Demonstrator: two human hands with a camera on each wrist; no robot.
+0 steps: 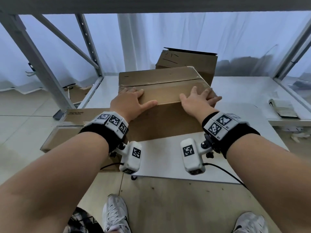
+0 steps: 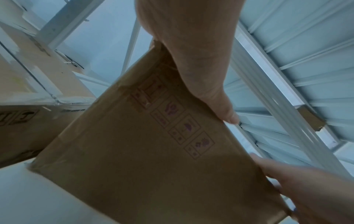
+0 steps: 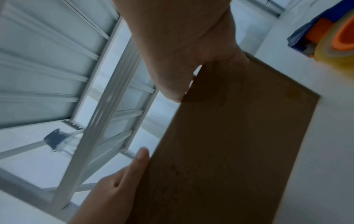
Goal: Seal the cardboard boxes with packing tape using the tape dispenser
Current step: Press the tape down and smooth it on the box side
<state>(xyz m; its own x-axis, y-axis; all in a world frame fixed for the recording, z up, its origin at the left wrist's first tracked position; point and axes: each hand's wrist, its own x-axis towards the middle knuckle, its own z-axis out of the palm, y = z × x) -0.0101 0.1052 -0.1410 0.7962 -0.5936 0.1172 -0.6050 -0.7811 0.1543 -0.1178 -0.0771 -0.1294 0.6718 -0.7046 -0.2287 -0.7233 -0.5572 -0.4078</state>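
Observation:
A brown cardboard box (image 1: 161,84) stands on the white table (image 1: 244,91) in front of me, its top flaps folded down and meeting in a seam that runs left to right. My left hand (image 1: 134,99) lies flat on the near flap at the left, with its thumb (image 2: 210,91) along the near top edge. My right hand (image 1: 198,96) lies flat on the same flap at the right, fingers spread, its thumb (image 3: 172,75) at that edge. A tape dispenser with an orange-cored roll (image 3: 341,37) sits on the table to the right, seen only in the right wrist view.
A second cardboard box (image 1: 186,61) stands just behind the first, one flap raised. A lower box (image 1: 74,125) sits at the left beside the table. Grey metal shelf posts (image 1: 33,56) rise at left and right. A notebook (image 1: 282,108) lies at the table's right edge.

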